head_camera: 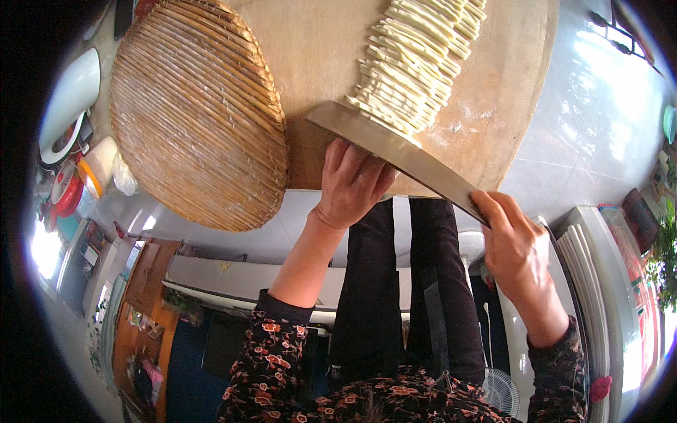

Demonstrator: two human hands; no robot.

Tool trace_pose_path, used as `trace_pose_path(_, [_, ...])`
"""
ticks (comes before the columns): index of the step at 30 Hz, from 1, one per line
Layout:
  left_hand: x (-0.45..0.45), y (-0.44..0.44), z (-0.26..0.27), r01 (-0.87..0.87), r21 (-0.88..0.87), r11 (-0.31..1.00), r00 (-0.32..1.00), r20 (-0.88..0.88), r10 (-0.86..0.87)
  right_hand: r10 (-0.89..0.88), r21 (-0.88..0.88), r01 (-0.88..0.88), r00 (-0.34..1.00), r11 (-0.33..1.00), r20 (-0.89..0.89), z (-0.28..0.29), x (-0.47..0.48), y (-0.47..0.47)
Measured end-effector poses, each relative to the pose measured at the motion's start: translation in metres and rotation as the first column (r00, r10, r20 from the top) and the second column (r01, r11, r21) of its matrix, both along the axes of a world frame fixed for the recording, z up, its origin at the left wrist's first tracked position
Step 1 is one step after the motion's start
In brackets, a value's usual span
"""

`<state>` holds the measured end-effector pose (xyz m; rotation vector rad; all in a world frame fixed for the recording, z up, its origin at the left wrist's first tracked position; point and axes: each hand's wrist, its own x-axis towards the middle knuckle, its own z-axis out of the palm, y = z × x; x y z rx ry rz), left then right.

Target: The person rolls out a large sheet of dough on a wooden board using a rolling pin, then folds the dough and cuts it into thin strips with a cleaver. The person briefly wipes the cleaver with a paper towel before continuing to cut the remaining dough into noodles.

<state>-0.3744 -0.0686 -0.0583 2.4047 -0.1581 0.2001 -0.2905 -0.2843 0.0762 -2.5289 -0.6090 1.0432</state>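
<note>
My right hand grips the end of a long, broad-bladed kitchen knife; its handle is hidden in the fist. The blade slants across the near part of a round wooden board. Just beyond the blade lies a long row of pale, floured dough strips, cut side by side and running to the top of the view. My left hand is on the near side of the blade, fingers bent and close to it. Whatever lies under those fingers is mostly hidden.
A round tray of woven stalks, dusted with flour, overlaps the board's left side. Loose flour marks the board to the right. Farther left are a white jug and a tub with an orange rim. A fan stands on the floor below.
</note>
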Motion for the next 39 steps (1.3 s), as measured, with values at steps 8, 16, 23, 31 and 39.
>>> trace_pose_path(8, [-0.011,0.006,-0.003,0.033,0.029,0.999,0.998,-0.053,-0.031,-0.030,0.135,0.021,0.997,0.991,0.070,-0.012,-0.010,-0.006])
trace_pose_path(16, [-0.012,0.006,-0.003,0.022,0.031,0.999,0.999,-0.027,-0.021,-0.014,0.014,0.013,1.000,1.000,0.015,0.013,-0.006,-0.002])
trace_pose_path(23, [-0.007,0.002,-0.001,0.019,0.033,0.999,0.999,0.031,-0.020,-0.045,0.120,0.040,0.998,0.992,0.036,-0.026,-0.013,0.013])
trace_pose_path(31, [-0.018,0.008,-0.005,0.030,0.015,0.999,1.000,0.007,-0.030,-0.017,0.098,0.004,0.992,0.995,0.128,-0.009,-0.023,-0.006])
trace_pose_path(39, [-0.013,0.004,-0.003,-0.001,0.063,0.998,0.999,0.045,-0.002,0.006,0.035,-0.008,0.998,0.999,0.055,0.016,-0.015,-0.006])
